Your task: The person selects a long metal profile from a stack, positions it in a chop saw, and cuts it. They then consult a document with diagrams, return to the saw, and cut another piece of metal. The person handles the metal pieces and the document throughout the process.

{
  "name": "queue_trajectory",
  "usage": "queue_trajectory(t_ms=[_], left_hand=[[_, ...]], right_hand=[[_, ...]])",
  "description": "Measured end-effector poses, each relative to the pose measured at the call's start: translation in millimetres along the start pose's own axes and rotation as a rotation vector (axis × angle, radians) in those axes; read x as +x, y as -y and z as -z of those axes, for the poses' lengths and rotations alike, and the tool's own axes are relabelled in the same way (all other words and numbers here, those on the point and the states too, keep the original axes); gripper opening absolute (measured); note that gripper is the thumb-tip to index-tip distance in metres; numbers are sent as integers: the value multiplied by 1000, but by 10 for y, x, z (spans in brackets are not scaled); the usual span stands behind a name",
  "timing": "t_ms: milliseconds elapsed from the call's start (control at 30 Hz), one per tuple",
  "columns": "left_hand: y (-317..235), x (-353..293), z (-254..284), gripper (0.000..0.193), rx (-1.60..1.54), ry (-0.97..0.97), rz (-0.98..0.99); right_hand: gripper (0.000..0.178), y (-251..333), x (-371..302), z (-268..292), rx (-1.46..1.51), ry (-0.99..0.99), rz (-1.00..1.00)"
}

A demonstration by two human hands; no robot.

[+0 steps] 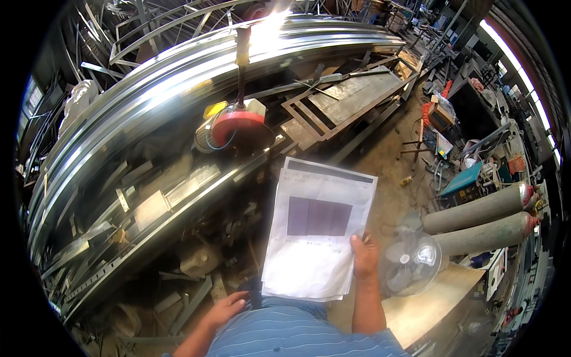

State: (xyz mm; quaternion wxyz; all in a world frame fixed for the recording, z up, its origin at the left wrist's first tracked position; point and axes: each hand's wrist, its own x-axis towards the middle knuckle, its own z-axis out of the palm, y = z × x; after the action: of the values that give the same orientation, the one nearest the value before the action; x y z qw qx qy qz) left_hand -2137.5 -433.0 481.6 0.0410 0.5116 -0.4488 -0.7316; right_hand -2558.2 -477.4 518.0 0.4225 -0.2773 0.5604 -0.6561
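My right hand grips a small stack of white paper sheets by its right edge, thumb on top and fingers behind. The top sheet carries a greyish-purple rectangular picture with lines of print around it. My left hand hangs low beside my blue striped shirt, near the lower left corner of the sheets but apart from them. Its fingers are loosely stretched out and it holds nothing.
Long shiny metal profiles curve across the left and back. A red round-based machine stands before them. Metal frames lie beyond the papers. To the right are a fan, two gas cylinders, a teal-lidded box and a wooden board.
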Motion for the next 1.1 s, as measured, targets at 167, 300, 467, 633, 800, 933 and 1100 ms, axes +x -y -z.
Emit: queue_trajectory(t_ms=[167, 300, 467, 633, 800, 933, 1100], left_hand=[[12, 472, 268, 65, -172, -2, -19], [-408, 903, 285, 66, -148, -24, 11], [-695, 1682, 173, 67, -166, -109, 76], [-1039, 2419, 22, 65, -10, -226, 148], [-759, 2979, -19, 59, -174, -416, 124], [-142, 3291, -17, 55, -111, -599, 215], [805, 3683, -53, 57, 75, -674, 421]], right_hand=[[14, 39, 466, -45, -33, 45, 14], [15, -113, 1043, -2, 33, 65, -44], [20, -389, 1950, 71, -52, 115, -175], [17, -568, 2814, 3, -92, 204, -282], [17, -753, 3397, -24, -226, 219, -389], [21, -1111, 3502, 169, -175, 245, -486], [35, -1607, 3128, 380, -246, 243, -564]])
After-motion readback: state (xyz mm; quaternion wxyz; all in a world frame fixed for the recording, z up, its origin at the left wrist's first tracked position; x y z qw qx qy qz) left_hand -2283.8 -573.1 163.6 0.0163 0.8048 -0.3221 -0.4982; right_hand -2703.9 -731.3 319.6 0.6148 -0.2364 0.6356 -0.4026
